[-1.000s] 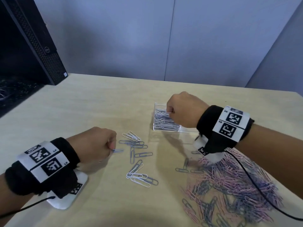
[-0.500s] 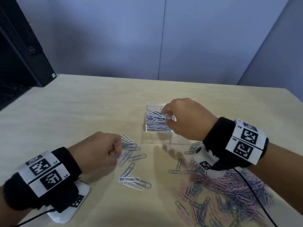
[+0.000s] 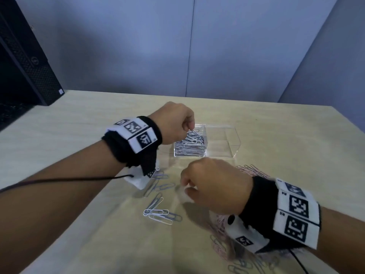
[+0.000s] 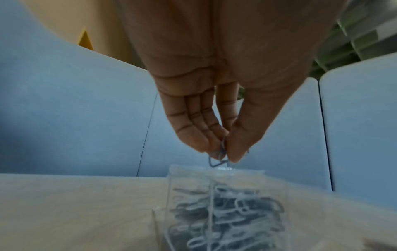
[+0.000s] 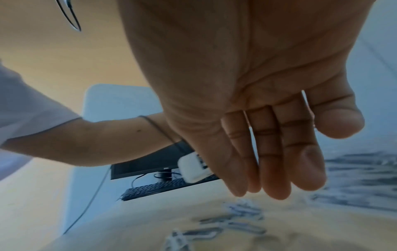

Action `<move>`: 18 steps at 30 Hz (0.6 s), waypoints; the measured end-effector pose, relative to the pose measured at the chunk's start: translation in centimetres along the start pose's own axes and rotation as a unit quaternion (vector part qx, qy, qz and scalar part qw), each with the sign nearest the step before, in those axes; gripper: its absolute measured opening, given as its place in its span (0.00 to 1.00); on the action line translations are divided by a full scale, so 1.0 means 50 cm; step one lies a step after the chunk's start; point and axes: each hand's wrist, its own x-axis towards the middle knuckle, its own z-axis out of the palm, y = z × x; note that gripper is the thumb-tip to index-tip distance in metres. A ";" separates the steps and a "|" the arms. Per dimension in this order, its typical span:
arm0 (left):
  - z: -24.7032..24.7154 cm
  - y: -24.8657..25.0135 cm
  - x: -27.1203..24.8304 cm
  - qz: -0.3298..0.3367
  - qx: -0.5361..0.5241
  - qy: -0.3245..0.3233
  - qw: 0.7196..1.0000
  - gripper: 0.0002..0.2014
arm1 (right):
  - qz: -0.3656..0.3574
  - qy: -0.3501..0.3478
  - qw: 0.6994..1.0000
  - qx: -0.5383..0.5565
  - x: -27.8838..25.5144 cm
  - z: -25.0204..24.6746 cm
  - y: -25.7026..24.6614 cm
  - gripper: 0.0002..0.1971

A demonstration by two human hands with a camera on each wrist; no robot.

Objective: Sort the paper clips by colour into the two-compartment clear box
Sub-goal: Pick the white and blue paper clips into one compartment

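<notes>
Swapped since a second ago: left hand (image 3: 173, 123) now over clear box (image 3: 233, 139), right hand (image 3: 215, 186) back over loose clips (image 3: 158, 212).
Left fingers (image 4: 193, 135) pinching blue clip (image 4: 217, 159) above filled left compartment; right fingers (image 5: 268, 152) straight, apart from thumb. Pale wood surface (image 3: 79, 123), blue partitions, black PC tower (image 3: 27, 62).

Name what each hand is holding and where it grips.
The left hand pinches a paper clip by its upper end, above the clear box. The right hand holds nothing.
</notes>
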 end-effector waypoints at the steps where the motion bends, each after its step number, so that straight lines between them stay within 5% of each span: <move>1: 0.010 0.000 0.011 -0.001 0.012 -0.015 1.000 0.11 | -0.008 -0.022 1.000 -0.007 -0.003 0.006 -0.014 0.12; 7: 0.029 -0.012 0.004 -0.001 0.033 0.005 0.999 0.15 | -0.035 -0.066 0.997 -0.008 -0.009 0.038 -0.064 0.08; 11: 0.010 -0.007 -0.100 0.024 0.005 0.046 0.999 0.06 | -0.036 -0.038 0.998 -0.016 -0.014 0.048 -0.070 0.09; 16: 0.022 -0.019 -0.243 -0.032 0.042 -0.166 0.985 0.05 | -0.047 -0.012 0.999 0.000 -0.016 0.063 -0.084 0.14; 18: 0.034 -0.027 -0.272 -0.043 0.061 -0.203 0.976 0.08 | -0.048 -0.010 0.999 -0.007 -0.012 0.063 -0.087 0.15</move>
